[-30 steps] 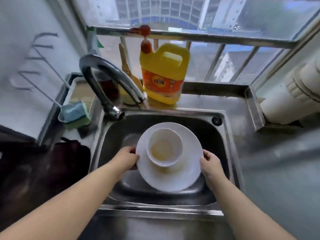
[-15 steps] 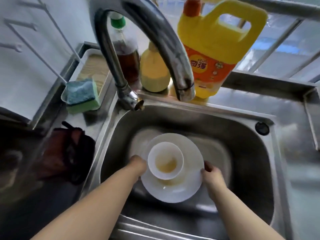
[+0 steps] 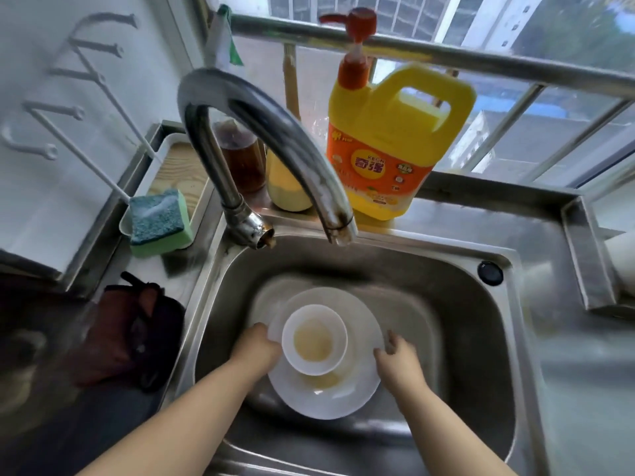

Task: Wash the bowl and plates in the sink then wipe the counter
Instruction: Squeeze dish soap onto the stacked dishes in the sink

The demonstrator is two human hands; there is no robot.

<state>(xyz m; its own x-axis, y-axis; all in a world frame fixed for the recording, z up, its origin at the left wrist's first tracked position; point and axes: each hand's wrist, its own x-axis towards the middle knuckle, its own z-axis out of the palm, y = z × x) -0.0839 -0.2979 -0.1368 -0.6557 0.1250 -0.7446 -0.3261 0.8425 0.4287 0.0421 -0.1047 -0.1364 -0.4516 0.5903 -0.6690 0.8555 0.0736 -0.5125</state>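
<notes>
A small white bowl with brownish residue sits on a white plate low inside the steel sink. A pale rim behind the plate may be another plate, but blur hides it. My left hand grips the plate's left edge, fingers tucked under the rim. At the plate's right edge my right hand has its thumb and fingers spread, just touching the rim.
The curved faucet arches over the sink's back, with no water running. A green-blue sponge lies at back left. A yellow detergent jug and two small bottles stand behind. A dark cloth lies left; steel counter extends right.
The plate and bowl have gone lower into the sink with both hands. My right hand has loosened from a grip to spread fingers. The view has tilted down and closer.
</notes>
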